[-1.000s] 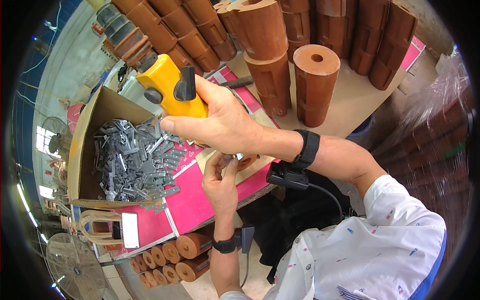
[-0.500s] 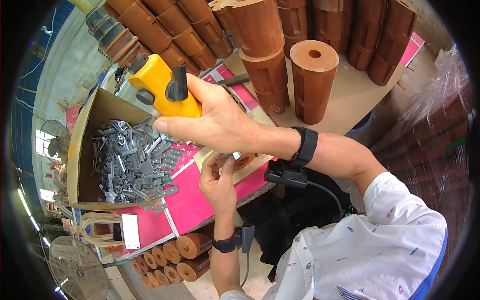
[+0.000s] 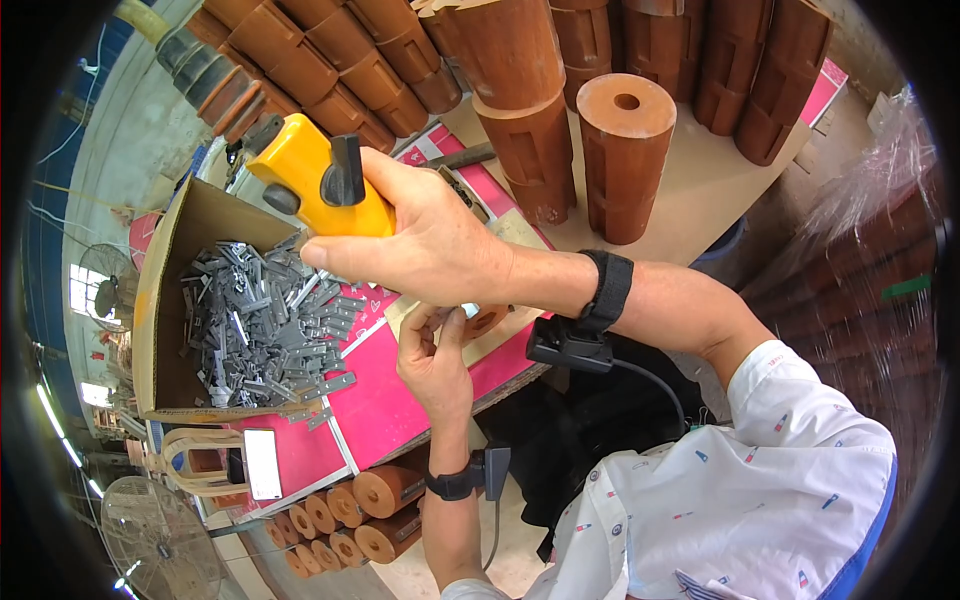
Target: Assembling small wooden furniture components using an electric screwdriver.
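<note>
One yellow power tool [image 3: 330,185] is held in the right hand [image 3: 435,235], fingers wrapped around its body and thumb laid along the near side. Its visible long axis slants from the upper left toward the lower right; the lower end is concealed behind the hand. One reddish-brown workpiece [image 3: 488,320] lies below the right wrist, just to the right of the left hand's fingertips, on a pale board [image 3: 488,348]. The left hand [image 3: 437,365] is the nearer of the two to the workpiece; its thumb and fingertips form a narrow pinch beside a small pale piece [image 3: 470,310]. Whether they grip anything cannot be told. The workpiece is largely covered by the right wrist, so its long axis cannot be determined. The tool housing is smooth and carries a black lever and a round black knob. The board rests on a pink tabletop [image 3: 385,405]. To the left, a cardboard box [image 3: 163,300] contains loose grey metal strips [image 3: 265,320]. Beyond the right hand, a brown cylinder [image 3: 628,165] stands upright, a round hole in its top face.
</note>
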The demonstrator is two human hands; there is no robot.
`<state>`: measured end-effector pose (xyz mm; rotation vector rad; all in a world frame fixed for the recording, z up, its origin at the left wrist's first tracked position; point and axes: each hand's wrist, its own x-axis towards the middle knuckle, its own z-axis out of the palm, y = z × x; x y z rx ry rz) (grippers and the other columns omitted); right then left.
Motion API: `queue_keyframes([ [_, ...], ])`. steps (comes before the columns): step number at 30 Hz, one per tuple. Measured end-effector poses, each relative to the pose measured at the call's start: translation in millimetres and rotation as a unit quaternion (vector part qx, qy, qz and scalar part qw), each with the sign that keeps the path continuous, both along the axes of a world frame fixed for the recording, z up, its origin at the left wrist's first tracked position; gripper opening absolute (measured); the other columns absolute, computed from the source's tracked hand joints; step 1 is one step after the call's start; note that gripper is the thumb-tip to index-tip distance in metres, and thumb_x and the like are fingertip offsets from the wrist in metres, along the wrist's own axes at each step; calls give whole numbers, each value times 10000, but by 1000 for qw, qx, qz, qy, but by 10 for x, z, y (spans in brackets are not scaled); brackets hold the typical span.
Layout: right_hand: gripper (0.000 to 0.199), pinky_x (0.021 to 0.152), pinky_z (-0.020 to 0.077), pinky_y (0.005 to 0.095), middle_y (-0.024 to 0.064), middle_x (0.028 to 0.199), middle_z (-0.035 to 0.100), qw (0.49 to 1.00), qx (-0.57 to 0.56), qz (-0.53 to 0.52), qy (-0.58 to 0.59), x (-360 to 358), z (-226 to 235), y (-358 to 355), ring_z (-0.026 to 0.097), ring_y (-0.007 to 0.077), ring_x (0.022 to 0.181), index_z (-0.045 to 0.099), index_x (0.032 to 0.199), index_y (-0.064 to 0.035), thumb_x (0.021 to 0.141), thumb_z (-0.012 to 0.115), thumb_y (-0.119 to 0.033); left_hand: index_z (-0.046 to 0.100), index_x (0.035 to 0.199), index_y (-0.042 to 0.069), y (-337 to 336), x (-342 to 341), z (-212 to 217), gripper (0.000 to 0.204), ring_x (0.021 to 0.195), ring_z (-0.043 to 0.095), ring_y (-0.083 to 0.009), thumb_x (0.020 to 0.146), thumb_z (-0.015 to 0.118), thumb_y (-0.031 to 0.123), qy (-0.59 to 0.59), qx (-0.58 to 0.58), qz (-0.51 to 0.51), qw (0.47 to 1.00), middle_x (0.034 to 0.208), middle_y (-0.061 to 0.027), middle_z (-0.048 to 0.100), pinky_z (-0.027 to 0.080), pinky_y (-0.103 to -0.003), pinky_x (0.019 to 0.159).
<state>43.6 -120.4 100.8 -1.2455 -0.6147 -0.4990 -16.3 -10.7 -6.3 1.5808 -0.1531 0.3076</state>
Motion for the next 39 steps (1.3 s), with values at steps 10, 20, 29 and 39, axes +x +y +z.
queue_keyframes([
  [10,498,686,492,308,137,826,626,1000,11,7,19,-8,20,3,611,179,736,528,1082,53,734,741,-231,561,1040,-18,6,24,1,210,877,604,-113,845,630,-50,-4,-26,-14,1000,954,-63,639,491,-249,802],
  [20,477,670,483,321,141,807,614,1000,-14,2,-1,40,-15,29,607,203,717,527,1067,47,737,745,-222,604,993,-12,74,131,-30,203,813,575,-104,807,685,-13,-21,36,22,999,880,-47,635,459,-247,753],
  [29,466,674,487,336,159,806,608,1000,-12,-9,-17,131,-163,54,616,246,716,525,1044,47,725,744,-211,617,985,-13,59,168,-65,192,800,579,-108,806,688,-4,-1,74,29,997,868,-53,644,468,-244,712],
  [39,464,671,485,345,163,808,609,999,-15,-16,-26,170,-223,67,617,260,722,520,1029,47,726,743,-224,618,991,-3,92,200,-108,203,774,583,-91,803,693,-11,-3,89,26,996,869,-46,649,473,-213,655],
])
